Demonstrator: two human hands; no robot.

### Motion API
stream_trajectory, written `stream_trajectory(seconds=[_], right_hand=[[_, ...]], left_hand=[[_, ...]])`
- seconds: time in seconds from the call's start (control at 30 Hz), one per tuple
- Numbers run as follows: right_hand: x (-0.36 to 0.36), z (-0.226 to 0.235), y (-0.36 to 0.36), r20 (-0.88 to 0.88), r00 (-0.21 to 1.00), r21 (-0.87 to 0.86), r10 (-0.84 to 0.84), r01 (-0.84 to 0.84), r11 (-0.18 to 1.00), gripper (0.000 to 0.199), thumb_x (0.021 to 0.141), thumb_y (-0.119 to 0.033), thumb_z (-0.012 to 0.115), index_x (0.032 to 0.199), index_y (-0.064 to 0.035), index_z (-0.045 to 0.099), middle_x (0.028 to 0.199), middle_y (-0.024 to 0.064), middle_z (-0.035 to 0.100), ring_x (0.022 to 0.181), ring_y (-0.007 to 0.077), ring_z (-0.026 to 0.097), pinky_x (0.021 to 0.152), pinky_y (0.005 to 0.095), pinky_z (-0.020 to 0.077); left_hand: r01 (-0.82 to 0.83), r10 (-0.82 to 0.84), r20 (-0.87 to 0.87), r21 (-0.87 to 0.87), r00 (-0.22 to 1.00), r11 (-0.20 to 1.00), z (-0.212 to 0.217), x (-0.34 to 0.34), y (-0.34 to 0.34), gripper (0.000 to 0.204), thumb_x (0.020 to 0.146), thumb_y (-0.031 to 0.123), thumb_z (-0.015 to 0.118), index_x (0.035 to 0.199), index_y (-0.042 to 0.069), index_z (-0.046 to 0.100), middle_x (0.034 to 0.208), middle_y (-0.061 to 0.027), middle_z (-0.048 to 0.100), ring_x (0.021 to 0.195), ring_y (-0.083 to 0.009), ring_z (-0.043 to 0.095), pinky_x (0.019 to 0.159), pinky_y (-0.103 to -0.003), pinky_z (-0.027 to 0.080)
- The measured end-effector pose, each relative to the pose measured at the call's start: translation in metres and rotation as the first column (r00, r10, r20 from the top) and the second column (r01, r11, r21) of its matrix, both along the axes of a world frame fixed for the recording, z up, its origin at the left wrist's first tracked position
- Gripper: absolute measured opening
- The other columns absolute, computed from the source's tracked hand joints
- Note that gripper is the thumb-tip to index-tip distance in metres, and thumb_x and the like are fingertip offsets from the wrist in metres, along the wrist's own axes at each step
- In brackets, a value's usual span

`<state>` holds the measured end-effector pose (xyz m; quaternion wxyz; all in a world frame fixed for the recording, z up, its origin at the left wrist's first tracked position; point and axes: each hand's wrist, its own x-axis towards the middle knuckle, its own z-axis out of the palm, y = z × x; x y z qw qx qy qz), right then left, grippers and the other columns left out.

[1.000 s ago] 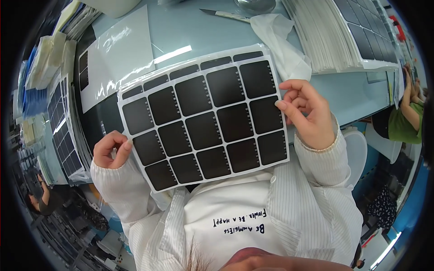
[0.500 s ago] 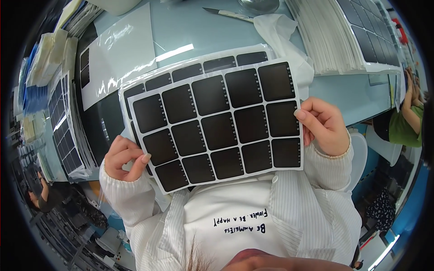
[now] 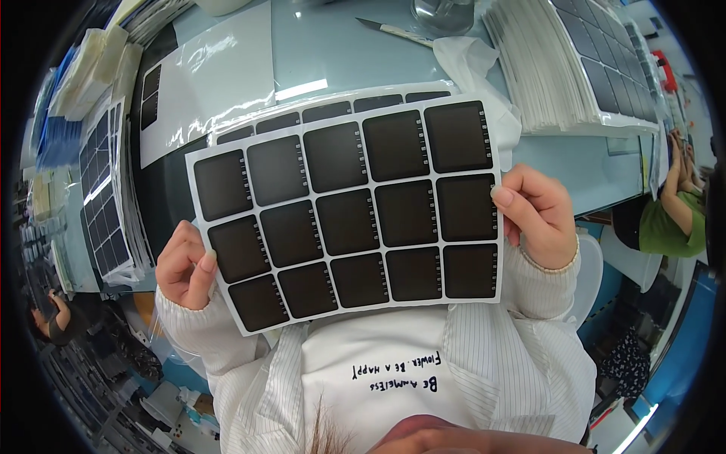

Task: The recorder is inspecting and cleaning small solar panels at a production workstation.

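Between my two hands is a white-edged sheet of black rounded squares [image 3: 344,219], laid out in three rows and raised toward me. My left hand [image 3: 186,265] pinches its left edge with thumb and curled fingers. At the opposite edge my right hand [image 3: 535,216] grips it the same way, thumb on the front face. Behind the held sheet, partly covered by it, lies another sheet of black squares [image 3: 327,111] with a glossy clear film around it. Crumpled white tissue [image 3: 465,64] sits just beyond the sheet's far right corner.
A tall pile of white-edged sheets [image 3: 541,68] stands at the back right. More sheets with black squares [image 3: 106,197] are stacked at the left. A craft knife [image 3: 395,32] lies near a clear glass container [image 3: 442,13]. A glossy white sheet [image 3: 219,72] rests at the back left. Other people sit at both sides.
The held sheet has come closer and shifted slightly left, covering more of the sheet behind. My left hand moved left with it; both hands keep their hold.
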<state>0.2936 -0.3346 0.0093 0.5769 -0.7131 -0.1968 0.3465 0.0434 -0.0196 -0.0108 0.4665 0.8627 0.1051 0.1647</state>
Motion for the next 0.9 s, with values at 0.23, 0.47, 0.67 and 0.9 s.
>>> stream_trajectory(seconds=[0.23, 0.47, 0.67, 0.9], right_hand=[[-0.001, 0.002, 0.005, 0.026, 0.999, 0.017, 0.033, -0.033, 0.999, 0.019, 0.089, -0.011, 0.052, 0.072, -0.0034, 0.051, 0.059, -0.0031, 0.049, 0.045, 0.0013, 0.039, 0.040, 0.0162, 0.0282], [0.004, 0.000, 0.013, -0.093, 0.995, 0.064, -0.045, 0.051, 0.997, 0.020, 0.090, -0.015, 0.052, 0.073, -0.0040, 0.051, 0.057, -0.0037, 0.047, 0.043, 0.0006, 0.036, 0.040, 0.0167, 0.0256], [0.005, -0.002, 0.016, -0.112, 0.990, 0.114, -0.082, 0.095, 0.989, 0.021, 0.089, -0.017, 0.055, 0.073, -0.0044, 0.053, 0.056, -0.0051, 0.046, 0.042, 0.0006, 0.035, 0.039, 0.0164, 0.0244], [0.009, -0.008, 0.016, -0.168, 0.980, 0.214, -0.109, 0.144, 0.966, 0.019, 0.090, -0.015, 0.052, 0.075, -0.0042, 0.054, 0.057, -0.0038, 0.049, 0.041, 0.0008, 0.035, 0.038, 0.0164, 0.0236]], left_hand=[[-0.002, 0.005, 0.032, -0.090, 0.999, 0.996, -0.004, -0.009, 0.001, 0.021, 0.083, 0.010, 0.054, 0.064, 0.002, 0.049, 0.070, -0.0045, 0.047, 0.064, -0.0130, 0.039, 0.060, -0.026, 0.032], [-0.138, 0.129, -0.048, -0.332, 0.990, 0.933, -0.009, -0.004, -0.003, 0.024, 0.087, 0.011, 0.051, 0.066, 0.001, 0.048, 0.073, -0.0019, 0.046, 0.066, -0.0092, 0.039, 0.064, -0.023, 0.031], [-0.219, 0.208, -0.072, -0.398, 0.976, 0.891, -0.009, 0.000, -0.009, 0.022, 0.086, 0.010, 0.051, 0.066, 0.001, 0.047, 0.072, -0.0008, 0.044, 0.065, -0.0083, 0.038, 0.064, -0.022, 0.031], [-0.266, 0.242, -0.111, -0.403, 0.964, 0.876, -0.007, 0.005, -0.012, 0.024, 0.088, 0.010, 0.050, 0.066, 0.002, 0.046, 0.069, 0.0005, 0.042, 0.063, -0.0072, 0.035, 0.062, -0.022, 0.029]])
